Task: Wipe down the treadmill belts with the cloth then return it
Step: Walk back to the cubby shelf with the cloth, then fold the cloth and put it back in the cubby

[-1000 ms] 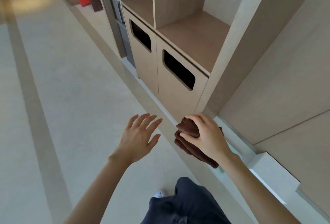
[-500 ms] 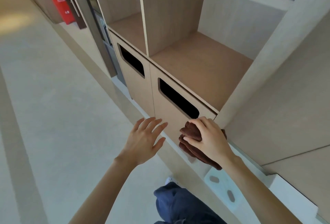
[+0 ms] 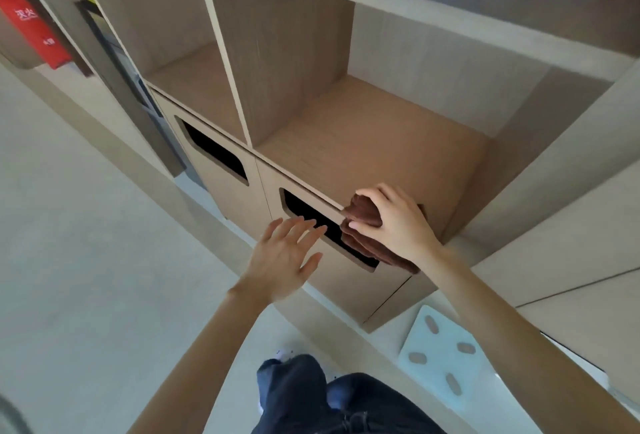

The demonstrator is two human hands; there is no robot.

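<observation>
Right hand (image 3: 394, 226) grips the bunched brown terry cloth (image 3: 363, 217) at the pale wooden shelf's (image 3: 381, 143) front edge, seemingly to return it; left hand (image 3: 284, 257) hovers beside, fingers spread, empty.

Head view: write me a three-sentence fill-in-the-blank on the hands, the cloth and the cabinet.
The right hand grips a cloth whose colour is ____.
The left hand, fingers spread, holds ____.
Below the open shelf, ____ doors have dark cutouts.
Missing words: brown; nothing; two.
</observation>
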